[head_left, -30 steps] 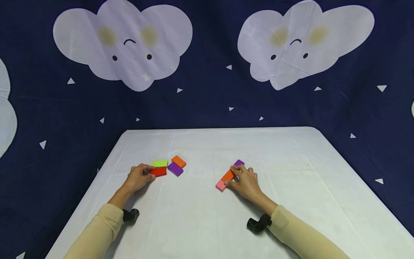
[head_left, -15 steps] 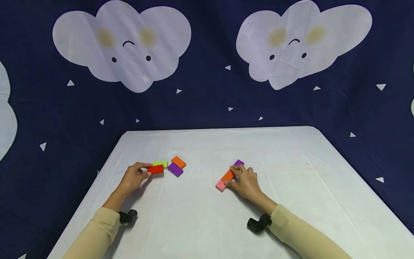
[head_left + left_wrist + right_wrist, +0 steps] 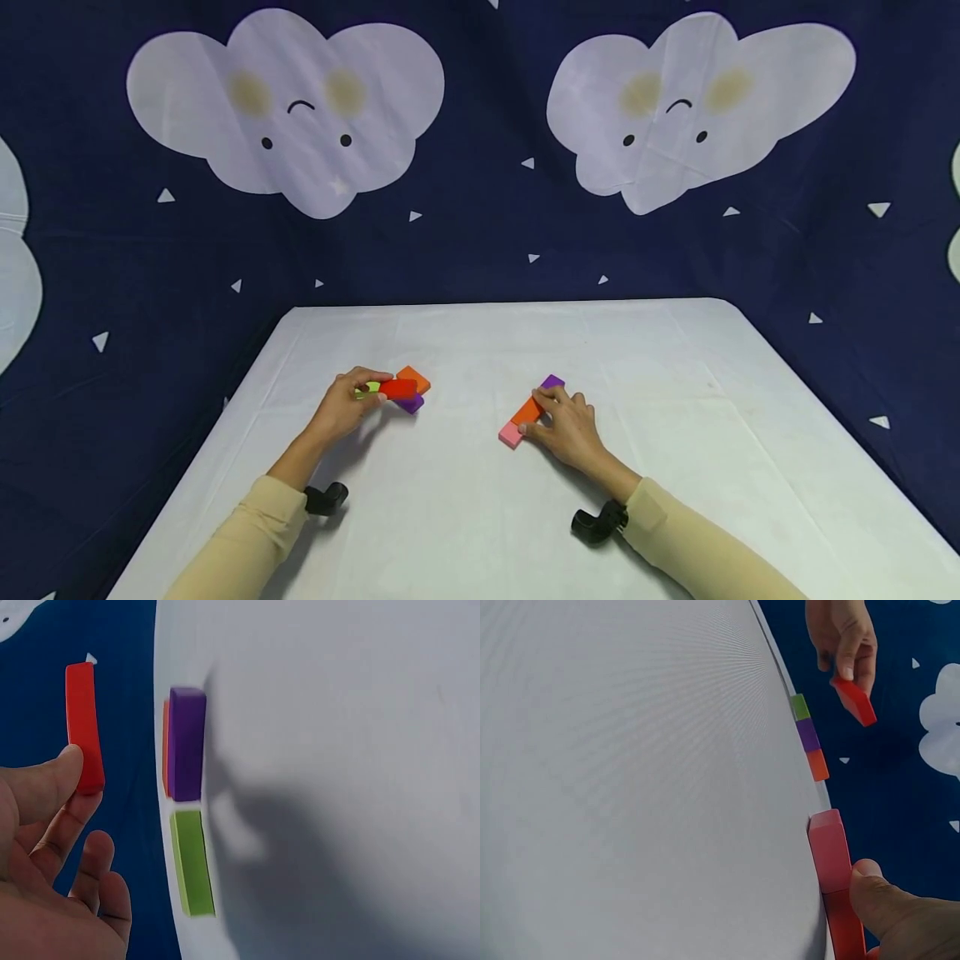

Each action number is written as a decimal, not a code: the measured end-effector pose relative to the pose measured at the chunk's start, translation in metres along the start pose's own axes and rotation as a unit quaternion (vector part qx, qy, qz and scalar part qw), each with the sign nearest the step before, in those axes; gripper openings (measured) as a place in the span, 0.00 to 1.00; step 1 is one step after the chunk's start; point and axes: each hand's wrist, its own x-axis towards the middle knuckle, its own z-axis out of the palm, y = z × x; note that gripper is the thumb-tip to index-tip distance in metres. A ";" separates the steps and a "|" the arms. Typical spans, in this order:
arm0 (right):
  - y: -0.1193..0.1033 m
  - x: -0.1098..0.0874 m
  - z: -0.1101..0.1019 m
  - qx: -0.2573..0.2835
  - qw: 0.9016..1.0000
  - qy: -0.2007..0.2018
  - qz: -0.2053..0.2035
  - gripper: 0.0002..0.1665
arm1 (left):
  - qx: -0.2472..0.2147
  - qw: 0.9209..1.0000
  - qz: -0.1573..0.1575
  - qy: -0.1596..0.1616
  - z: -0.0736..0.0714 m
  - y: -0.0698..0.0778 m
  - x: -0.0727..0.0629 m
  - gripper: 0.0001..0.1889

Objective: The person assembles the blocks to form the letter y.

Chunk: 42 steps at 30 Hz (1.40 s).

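Observation:
My left hand pinches a red block between thumb and fingers. In the left wrist view the red block is raised clear of the table. Below it in the head view lie a lime green block, a purple block and an orange block, each partly covered. My right hand grips an orange block in a slanted row, between a pink block and a second purple block. The right thumb lies at the seam of pink and orange.
The blocks lie on a white-covered table. Behind it hangs a dark blue cloth with cloud prints. Each wrist carries a black camera mount, the left mount and the right mount, low over the table.
The left hand has lifted the red block away from beside the lime green one, first slightly left, then right over the other blocks. The right hand has stayed on its row.

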 end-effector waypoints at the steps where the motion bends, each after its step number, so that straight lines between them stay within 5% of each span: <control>1: 0.000 0.000 0.000 0.000 1.000 0.002 -0.001 0.40 | -0.004 1.000 0.003 -0.002 0.002 0.002 0.000 0.17; 23: 0.001 -0.003 0.002 0.004 1.000 0.012 -0.005 0.40 | -0.064 0.993 0.076 -0.061 0.050 0.023 0.013 0.17; 42: 0.002 -0.001 0.001 0.002 1.000 0.000 0.000 0.41 | -0.002 0.989 0.090 -0.116 0.085 0.038 0.022 0.15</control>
